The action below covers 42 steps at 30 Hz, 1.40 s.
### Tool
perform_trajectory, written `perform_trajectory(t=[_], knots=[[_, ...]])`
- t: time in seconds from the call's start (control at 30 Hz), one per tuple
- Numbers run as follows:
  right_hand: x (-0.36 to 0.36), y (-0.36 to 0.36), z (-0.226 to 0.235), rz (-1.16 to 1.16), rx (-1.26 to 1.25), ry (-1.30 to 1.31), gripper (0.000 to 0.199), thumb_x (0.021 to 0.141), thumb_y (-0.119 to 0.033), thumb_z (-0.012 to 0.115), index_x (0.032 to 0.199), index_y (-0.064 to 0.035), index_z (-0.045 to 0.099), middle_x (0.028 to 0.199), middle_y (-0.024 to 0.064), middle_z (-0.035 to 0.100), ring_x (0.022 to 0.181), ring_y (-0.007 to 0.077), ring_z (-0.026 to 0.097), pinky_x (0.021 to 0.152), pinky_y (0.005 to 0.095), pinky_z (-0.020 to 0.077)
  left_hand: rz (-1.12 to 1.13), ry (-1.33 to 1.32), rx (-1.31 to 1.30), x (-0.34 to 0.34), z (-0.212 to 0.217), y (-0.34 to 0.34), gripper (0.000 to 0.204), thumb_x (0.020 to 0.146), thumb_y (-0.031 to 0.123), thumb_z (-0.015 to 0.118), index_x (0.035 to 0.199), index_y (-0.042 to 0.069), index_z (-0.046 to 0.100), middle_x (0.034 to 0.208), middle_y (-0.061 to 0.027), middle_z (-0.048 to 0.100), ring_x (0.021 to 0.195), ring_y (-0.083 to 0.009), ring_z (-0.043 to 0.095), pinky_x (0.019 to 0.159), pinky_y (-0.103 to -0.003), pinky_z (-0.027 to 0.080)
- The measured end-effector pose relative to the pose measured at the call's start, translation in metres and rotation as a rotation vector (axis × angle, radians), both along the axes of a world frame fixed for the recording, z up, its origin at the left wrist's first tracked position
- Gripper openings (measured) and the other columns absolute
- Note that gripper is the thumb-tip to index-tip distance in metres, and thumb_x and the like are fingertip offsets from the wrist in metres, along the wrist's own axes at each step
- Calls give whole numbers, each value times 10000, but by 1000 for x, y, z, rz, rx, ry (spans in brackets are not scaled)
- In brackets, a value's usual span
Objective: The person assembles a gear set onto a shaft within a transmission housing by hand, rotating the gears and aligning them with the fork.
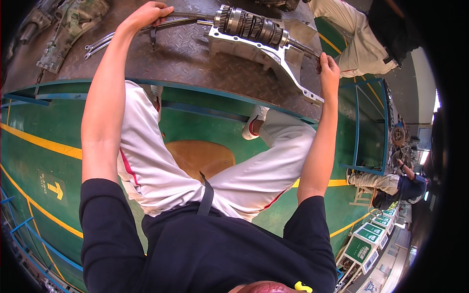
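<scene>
A gear shaft (pixel 251 25) with several steel gears stacked along it lies across a silver metal gearbox housing (pixel 254 49) on the workbench. My left hand (pixel 149 13) grips the shaft's long left end, its fingers closed round the tip. At the other end, my right hand (pixel 329 66) pinches the thin right tip of the same shaft. Both arms are stretched out wide. The gears sit above the housing's open side; whether the shaft rests in it or hangs just over it I cannot tell.
Wrenches (pixel 100 45) lie on the patterned steel bench top (pixel 181 61) by my left forearm. Another metal casing (pixel 66 36) stands at the far left. A person in pale trousers (pixel 349 29) is close at the far right; another sits farther off (pixel 405 188). Below is a wooden stool (pixel 198 154).
</scene>
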State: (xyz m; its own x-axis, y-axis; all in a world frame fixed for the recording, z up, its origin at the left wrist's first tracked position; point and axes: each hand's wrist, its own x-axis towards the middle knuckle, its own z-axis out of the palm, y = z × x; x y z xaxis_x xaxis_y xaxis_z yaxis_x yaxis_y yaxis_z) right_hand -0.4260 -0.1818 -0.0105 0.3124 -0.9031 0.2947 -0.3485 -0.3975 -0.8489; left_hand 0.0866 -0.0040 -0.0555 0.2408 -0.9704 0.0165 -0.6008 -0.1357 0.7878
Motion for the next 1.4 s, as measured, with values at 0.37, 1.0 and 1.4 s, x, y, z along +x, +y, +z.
perform_trajectory(t=[0.37,1.0,1.4], knots=[[9,9,7,-52,104,-78,370,992,-329,585,848,5,649,681,-48,495,606,48,390,544,231,294,227,79,-65,-12,-10,-2,478,971,517,539,1020,63,682,690,28,502,662,-78,407,634,-268,322],[13,16,14,-53,249,-175,347,953,-390,649,842,-62,629,716,-11,549,619,86,462,584,246,369,216,86,135,-34,17,-2,486,953,481,526,649,102,521,510,58,309,439,-78,264,447,-271,226],[16,14,19,-34,376,-149,318,953,-351,651,880,-42,651,763,24,609,654,104,520,617,251,413,276,-99,82,-46,20,-5,501,936,494,512,782,45,672,588,-9,478,507,-118,408,503,-305,320]])
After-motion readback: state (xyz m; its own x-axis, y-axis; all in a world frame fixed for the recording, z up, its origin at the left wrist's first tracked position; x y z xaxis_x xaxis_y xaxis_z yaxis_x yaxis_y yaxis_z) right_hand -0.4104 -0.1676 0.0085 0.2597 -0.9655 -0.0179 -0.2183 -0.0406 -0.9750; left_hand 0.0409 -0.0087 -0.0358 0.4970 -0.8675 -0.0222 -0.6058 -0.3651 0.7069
